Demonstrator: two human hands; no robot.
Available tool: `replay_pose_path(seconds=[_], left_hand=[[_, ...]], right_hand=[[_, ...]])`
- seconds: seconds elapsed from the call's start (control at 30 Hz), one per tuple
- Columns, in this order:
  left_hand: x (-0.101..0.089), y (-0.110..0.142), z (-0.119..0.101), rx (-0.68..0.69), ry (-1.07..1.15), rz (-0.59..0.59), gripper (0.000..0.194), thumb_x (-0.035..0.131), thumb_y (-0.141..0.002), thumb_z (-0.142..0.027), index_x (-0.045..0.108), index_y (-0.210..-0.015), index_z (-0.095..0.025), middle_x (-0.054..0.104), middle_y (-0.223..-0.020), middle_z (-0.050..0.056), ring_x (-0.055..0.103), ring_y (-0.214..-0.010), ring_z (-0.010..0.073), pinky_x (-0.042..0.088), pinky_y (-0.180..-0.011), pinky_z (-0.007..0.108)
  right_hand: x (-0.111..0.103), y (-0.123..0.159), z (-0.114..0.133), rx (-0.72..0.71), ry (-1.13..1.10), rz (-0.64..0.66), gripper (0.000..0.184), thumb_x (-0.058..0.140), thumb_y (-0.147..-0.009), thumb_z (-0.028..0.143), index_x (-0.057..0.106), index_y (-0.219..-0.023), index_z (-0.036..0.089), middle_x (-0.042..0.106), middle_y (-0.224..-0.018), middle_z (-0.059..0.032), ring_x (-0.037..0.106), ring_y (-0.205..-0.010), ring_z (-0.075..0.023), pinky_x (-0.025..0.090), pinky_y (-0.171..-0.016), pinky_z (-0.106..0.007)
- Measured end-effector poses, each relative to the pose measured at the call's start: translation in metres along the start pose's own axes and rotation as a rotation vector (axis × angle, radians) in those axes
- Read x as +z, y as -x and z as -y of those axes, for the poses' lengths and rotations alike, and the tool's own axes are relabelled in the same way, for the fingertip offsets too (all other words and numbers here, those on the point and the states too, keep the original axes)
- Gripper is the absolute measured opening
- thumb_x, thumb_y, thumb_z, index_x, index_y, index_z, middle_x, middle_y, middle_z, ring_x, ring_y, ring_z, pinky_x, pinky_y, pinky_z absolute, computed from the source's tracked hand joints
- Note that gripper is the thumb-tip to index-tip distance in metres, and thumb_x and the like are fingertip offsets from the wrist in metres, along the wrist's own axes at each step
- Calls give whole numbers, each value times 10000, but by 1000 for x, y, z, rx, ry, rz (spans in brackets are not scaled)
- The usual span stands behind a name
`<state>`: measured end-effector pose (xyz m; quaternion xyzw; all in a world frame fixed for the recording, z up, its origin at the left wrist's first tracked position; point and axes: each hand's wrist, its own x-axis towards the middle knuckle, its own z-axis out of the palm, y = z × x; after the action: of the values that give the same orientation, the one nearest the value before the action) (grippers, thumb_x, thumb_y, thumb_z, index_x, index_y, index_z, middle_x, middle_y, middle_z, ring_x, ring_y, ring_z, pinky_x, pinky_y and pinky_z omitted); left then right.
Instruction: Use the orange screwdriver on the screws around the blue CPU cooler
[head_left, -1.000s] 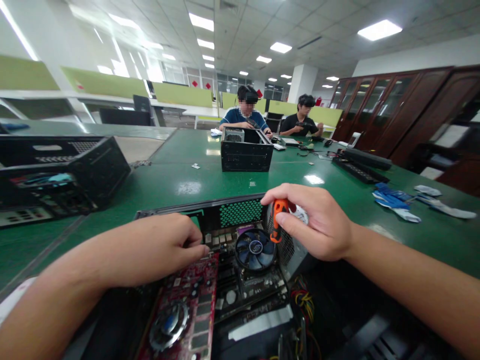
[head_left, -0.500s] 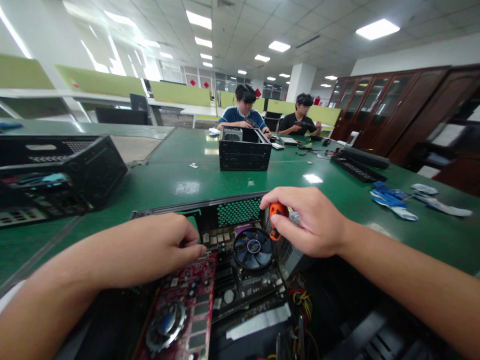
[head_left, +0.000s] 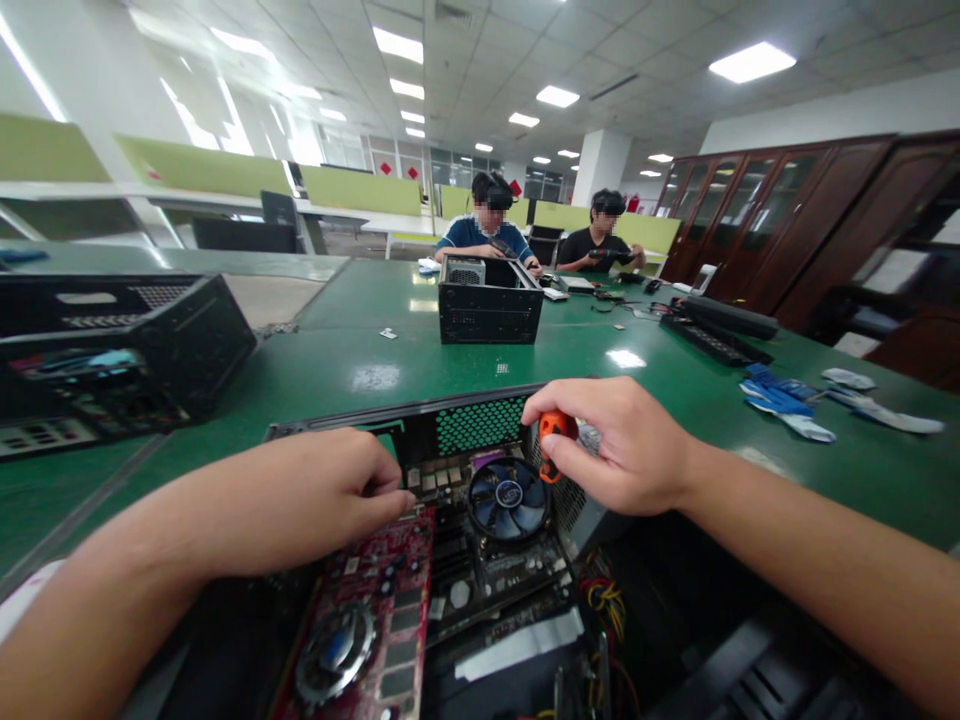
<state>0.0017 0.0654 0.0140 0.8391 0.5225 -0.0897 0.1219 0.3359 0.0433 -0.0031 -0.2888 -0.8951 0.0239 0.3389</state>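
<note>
An open computer case (head_left: 480, 425) lies in front of me on the green table (head_left: 360, 365). Inside are a red graphics card (head_left: 367, 610) and a blue CPU fan (head_left: 508, 497). My left hand (head_left: 315, 495) is closed, its fingertips pinched at the top edge of the red card by the case's rear wall. What the fingers pinch is hidden. My right hand (head_left: 626, 445) is closed around an orange-handled screwdriver (head_left: 553, 440), held just above the fan near the case's rear wall.
A second black case (head_left: 112, 345) lies at the left, a third (head_left: 490, 300) stands mid-table. Two people sit at the far end. A keyboard (head_left: 709, 340) and blue gloves (head_left: 780, 400) lie to the right. Coloured wires (head_left: 604, 605) sit inside my case.
My right hand has shifted slightly and turned round the screwdriver handle, so less orange shows. The left hand has stayed at the card's edge.
</note>
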Motion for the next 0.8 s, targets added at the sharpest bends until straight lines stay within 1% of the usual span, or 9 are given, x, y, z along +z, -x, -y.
replay_pose_path(seconds=[0.07, 0.2, 0.3, 0.43, 0.57, 0.63, 0.73, 0.8], left_hand=[[-4, 1, -6, -8, -7, 55, 437, 558, -1022, -527, 881, -838, -295, 914, -873, 57, 840, -806, 288, 523, -745, 405], [-8, 2, -12, -41, -43, 93, 441, 546, -1060, -504, 874, -845, -300, 920, -898, 47, 857, -842, 292, 526, -776, 410], [-7, 3, -11, -45, -32, 89, 422, 564, -1066, -487, 896, -886, -296, 935, -942, 50, 866, -875, 291, 533, -801, 407], [-6, 2, -10, -43, -28, 76, 433, 554, -1061, -492, 900, -893, -292, 937, -929, 50, 867, -864, 291, 523, -783, 403], [-7, 0, -10, -56, -45, 91, 430, 553, -1041, -508, 900, -891, -302, 948, -943, 36, 876, -865, 282, 529, -785, 397], [-6, -1, -10, -68, -48, 89, 425, 558, -1036, -514, 906, -901, -310, 952, -950, 25, 880, -867, 278, 534, -788, 394], [-5, -2, -8, -65, -43, 79, 426, 564, -1039, -524, 898, -873, -318, 937, -905, 17, 872, -841, 276, 527, -771, 391], [-4, -2, -7, -49, -29, 65, 408, 585, -1031, -520, 880, -835, -318, 922, -872, 18, 864, -821, 277, 515, -757, 390]], right_hand=[[0, 0, 0, 1, 2, -16, 158, 675, -1038, 226, 810, -1119, 229, 850, -918, -10, 734, -751, -188, 555, -758, -317], [-1, 0, 1, 2, 4, -12, 151, 673, -1042, 245, 808, -1108, 236, 844, -910, -6, 729, -740, -186, 557, -751, -315], [-2, 0, 1, 5, 3, -9, 152, 673, -1041, 246, 810, -1104, 236, 836, -896, -5, 730, -733, -186, 559, -746, -313], [0, 1, 2, 35, 19, -23, 150, 685, -1017, 243, 815, -1094, 234, 839, -892, -5, 738, -734, -182, 554, -747, -305], [3, 1, 3, 76, 44, -28, 81, 725, -1009, 282, 778, -963, 241, 784, -790, 16, 663, -654, -158, 473, -684, -292], [4, 2, 3, 115, 39, 1, 135, 737, -1025, 310, 749, -907, 246, 733, -719, 34, 616, -601, -145, 427, -658, -294], [4, 1, 3, 152, 15, 44, 183, 726, -1072, 342, 735, -917, 246, 695, -678, 51, 577, -555, -132, 395, -645, -298], [4, 0, 3, 134, 8, 51, 159, 708, -1084, 340, 727, -956, 247, 704, -703, 49, 583, -574, -135, 402, -651, -295]])
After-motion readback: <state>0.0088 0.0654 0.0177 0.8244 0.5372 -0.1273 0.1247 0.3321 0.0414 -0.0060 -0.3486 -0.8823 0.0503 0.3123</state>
